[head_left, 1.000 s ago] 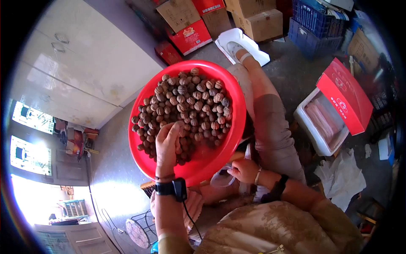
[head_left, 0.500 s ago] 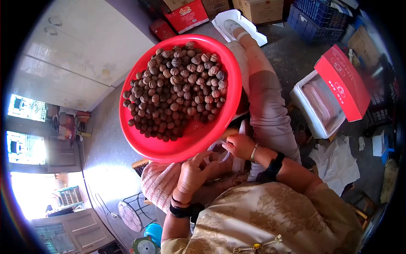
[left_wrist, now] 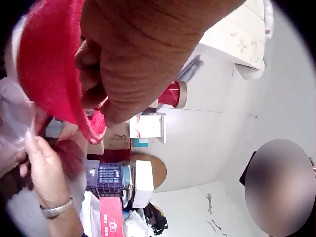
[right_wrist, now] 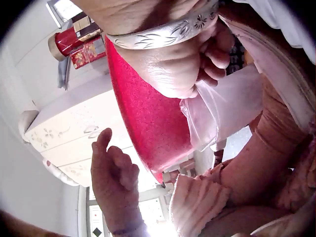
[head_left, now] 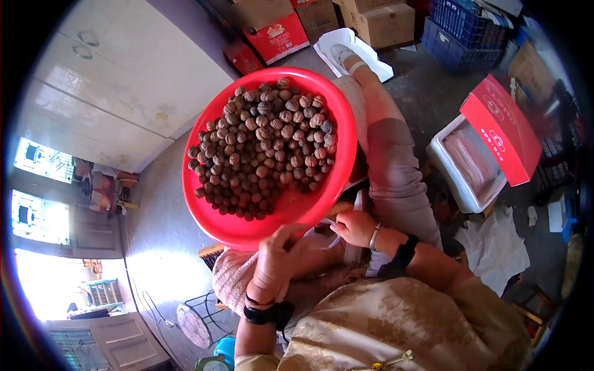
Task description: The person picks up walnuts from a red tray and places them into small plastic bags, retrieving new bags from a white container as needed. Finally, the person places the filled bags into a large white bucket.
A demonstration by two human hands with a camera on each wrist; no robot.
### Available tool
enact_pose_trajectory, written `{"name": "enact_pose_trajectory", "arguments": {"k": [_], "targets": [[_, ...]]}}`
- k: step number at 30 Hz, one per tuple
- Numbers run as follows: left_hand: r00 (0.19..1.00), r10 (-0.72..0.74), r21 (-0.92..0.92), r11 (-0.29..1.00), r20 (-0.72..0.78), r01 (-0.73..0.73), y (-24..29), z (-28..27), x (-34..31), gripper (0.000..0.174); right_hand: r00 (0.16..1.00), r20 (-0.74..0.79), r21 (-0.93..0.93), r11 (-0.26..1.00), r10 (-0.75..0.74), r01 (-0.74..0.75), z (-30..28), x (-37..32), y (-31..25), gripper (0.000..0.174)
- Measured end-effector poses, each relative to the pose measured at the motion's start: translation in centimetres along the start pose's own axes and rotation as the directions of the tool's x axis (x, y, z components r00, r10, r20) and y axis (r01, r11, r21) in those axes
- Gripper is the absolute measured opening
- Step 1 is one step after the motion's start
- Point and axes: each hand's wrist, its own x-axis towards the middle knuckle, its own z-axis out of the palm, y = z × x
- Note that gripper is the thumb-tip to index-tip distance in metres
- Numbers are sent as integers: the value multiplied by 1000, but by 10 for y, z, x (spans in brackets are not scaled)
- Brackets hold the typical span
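A large red plastic basin (head_left: pixel 247 232) holds a heap of walnuts (head_left: pixel 263 142) in brown shells. My left hand (head_left: pixel 275 256) is just outside its near rim, fingers loosely curled toward a clear plastic bag (right_wrist: pixel 222 106). The right wrist view shows this left hand (right_wrist: pixel 116 177) with its thumb raised; I cannot tell whether anything lies inside its curled fingers. My right hand (head_left: pixel 356 229), with a silver bangle at the wrist, pinches the edge of the bag below the basin. In the left wrist view, thumb and fingers of the right hand (left_wrist: pixel 47 170) grip the thin plastic.
A white foam box (head_left: pixel 442 154) with a red lid stands at the right, a crumpled white sheet (head_left: pixel 495 247) near it. Cartons (head_left: pixel 387 28) and blue crates (head_left: pixel 458 46) line the back. A round stool (head_left: pixel 195 324) is at lower left, beside a white cabinet's side.
My left hand has come from among the walnuts back over the near rim toward the bag. My right hand keeps its pinch on the bag. The head view has shifted slightly.
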Motion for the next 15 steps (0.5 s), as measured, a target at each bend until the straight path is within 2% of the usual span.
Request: {"name": "enact_pose_trajectory", "arguments": {"k": [2,4,6,7,10,11,12,14,15], "targets": [[995,-71,-40,997,-67,69,13,-11,12,23,998,-5,-16,998,-60,59,1,0,3,28],[995,-52,-12,999,-79,52,12,-20,27,23,999,-11,4,999,-53,53,-1,-1,0,28],[982,106,121,989,-156,-88,9,-28,44,22,999,-14,24,999,-45,45,0,-1,0,27],[982,94,177,982,-162,-65,2,-32,53,21,999,-15,20,999,-35,35,1,-1,1,30],[973,105,147,986,-204,-76,-11,-38,77,21,999,-15,7,999,-32,32,-1,0,-1,33],[981,24,109,994,-194,-3,-14,-41,86,21,999,-9,-4,999,-40,40,-3,1,-2,33],[981,25,110,994,-192,-3,-12,-43,94,21,999,-11,-3,999,-39,39,-3,1,-2,33],[979,-74,19,997,-191,79,-8,-45,104,20,1000,8,-8,1000,-21,21,-2,0,-1,34],[984,-41,24,999,-175,46,-16,-44,111,20,1000,7,-6,1000,-16,16,-2,1,-1,34]]}}
